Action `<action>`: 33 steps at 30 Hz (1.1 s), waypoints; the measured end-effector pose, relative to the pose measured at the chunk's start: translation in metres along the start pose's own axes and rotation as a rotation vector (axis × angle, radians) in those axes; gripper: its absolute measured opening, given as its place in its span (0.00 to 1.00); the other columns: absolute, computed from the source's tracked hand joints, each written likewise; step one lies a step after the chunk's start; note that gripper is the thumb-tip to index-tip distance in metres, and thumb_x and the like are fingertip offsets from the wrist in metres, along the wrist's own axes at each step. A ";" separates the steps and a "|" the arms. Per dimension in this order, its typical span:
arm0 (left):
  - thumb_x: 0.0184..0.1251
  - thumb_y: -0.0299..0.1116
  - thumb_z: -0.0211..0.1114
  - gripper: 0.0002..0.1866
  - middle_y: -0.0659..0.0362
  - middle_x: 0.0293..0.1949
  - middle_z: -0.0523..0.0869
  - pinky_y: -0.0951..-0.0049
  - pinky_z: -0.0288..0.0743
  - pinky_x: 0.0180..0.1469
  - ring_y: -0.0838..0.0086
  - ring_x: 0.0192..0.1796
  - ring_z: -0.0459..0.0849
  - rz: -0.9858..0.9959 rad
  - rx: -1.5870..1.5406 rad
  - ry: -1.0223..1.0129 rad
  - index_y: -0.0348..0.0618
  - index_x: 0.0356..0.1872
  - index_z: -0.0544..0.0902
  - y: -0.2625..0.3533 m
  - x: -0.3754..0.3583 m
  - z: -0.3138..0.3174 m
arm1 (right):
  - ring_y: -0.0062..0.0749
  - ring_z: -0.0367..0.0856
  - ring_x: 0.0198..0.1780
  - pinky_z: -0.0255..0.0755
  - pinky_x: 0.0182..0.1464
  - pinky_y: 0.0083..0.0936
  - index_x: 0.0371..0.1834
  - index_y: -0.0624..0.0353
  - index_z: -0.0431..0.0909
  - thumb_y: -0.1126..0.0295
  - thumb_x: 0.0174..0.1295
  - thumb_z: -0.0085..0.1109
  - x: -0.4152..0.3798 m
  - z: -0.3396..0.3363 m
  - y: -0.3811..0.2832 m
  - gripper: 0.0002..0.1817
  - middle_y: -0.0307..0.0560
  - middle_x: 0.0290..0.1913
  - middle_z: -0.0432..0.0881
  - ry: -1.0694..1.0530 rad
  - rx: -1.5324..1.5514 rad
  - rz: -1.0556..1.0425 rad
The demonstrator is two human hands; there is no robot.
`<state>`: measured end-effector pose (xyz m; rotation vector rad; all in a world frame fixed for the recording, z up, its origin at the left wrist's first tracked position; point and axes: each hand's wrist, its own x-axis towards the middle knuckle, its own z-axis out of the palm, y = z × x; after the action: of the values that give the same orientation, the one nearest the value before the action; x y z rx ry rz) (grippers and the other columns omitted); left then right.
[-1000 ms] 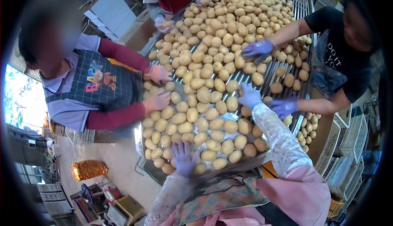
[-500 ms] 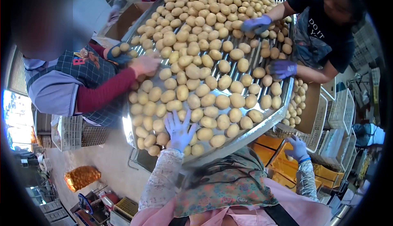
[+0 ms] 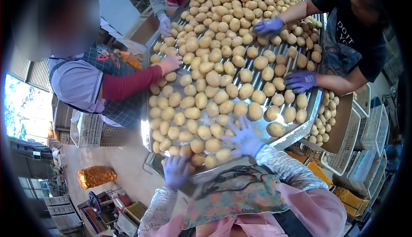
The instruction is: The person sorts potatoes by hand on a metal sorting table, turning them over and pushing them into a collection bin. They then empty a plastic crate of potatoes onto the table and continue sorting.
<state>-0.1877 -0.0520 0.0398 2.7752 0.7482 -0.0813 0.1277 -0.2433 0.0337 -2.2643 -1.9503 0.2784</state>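
Observation:
Many potatoes (image 3: 192, 113) lie spread over a slatted metal sorting table (image 3: 296, 127). My left hand (image 3: 176, 171), in a pale purple glove, rests at the table's near left rim. Its fingers point up against the nearest potatoes and look slightly apart; no potato shows in its grip. Over the near right part lies my right hand (image 3: 244, 138), gloved alike, with fingers spread and touching potatoes to its left. A single potato (image 3: 276, 129) sits to the right of that hand.
A person at left reaches a hand (image 3: 171, 63) onto the potatoes. At right, another person has two purple-gloved hands (image 3: 301, 81) there. A third person stands at the far end. Crates (image 3: 343, 151) and a box of potatoes flank the right side. A filled orange sack (image 3: 97, 177) lies on the floor.
My right hand has come from beside the table onto the potatoes. My left hand has drawn back to the near rim. Potatoes at the near right have shifted left, baring metal.

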 end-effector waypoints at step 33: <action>0.67 0.52 0.67 0.40 0.47 0.76 0.70 0.37 0.47 0.80 0.39 0.78 0.62 -0.007 0.047 0.227 0.44 0.77 0.70 -0.001 0.105 0.024 | 0.60 0.76 0.56 0.68 0.57 0.52 0.49 0.51 0.84 0.55 0.52 0.66 -0.040 -0.054 0.126 0.21 0.50 0.51 0.81 0.549 -0.011 0.426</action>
<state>-0.0972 -0.0068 0.0033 2.8583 0.8192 0.2211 0.2560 -0.3012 0.0601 -2.4052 -1.2021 -0.2886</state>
